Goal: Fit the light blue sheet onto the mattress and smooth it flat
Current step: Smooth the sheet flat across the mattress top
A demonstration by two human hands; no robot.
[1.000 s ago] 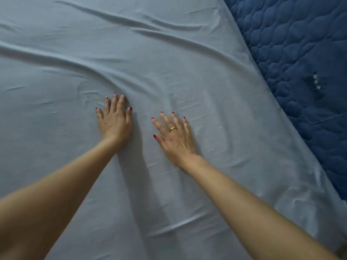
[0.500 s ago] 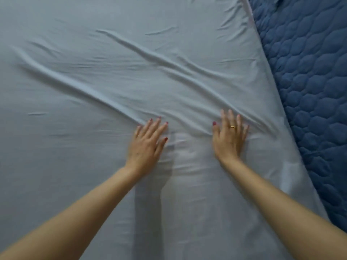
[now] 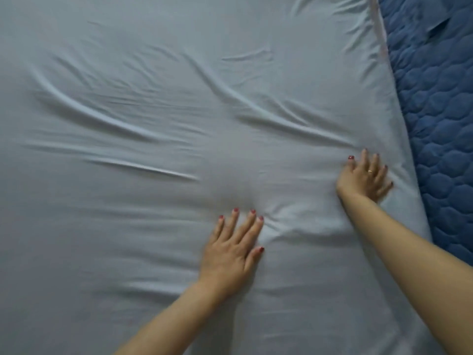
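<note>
The light blue sheet [image 3: 158, 103] covers nearly the whole view, with long diagonal wrinkles across its upper half. My left hand [image 3: 234, 248] presses flat on it low in the middle, fingers straight and spread. My right hand [image 3: 363, 179] lies flat on the sheet farther right, close to the sheet's right edge, fingers spread; it looks blurred. The dark blue quilted mattress [image 3: 440, 139] shows bare along the right side, beyond the sheet's hemmed edge [image 3: 377, 34].
Small creases bunch between my two hands. A dark fold or mark lies on the quilted surface at the top right [image 3: 439, 26]. Both forearms reach in from the bottom of the view.
Both hands have slid rightward over the sheet. The right hand has gone farther, toward the sheet's edge, so the hands are wider apart. The view has shifted left.
</note>
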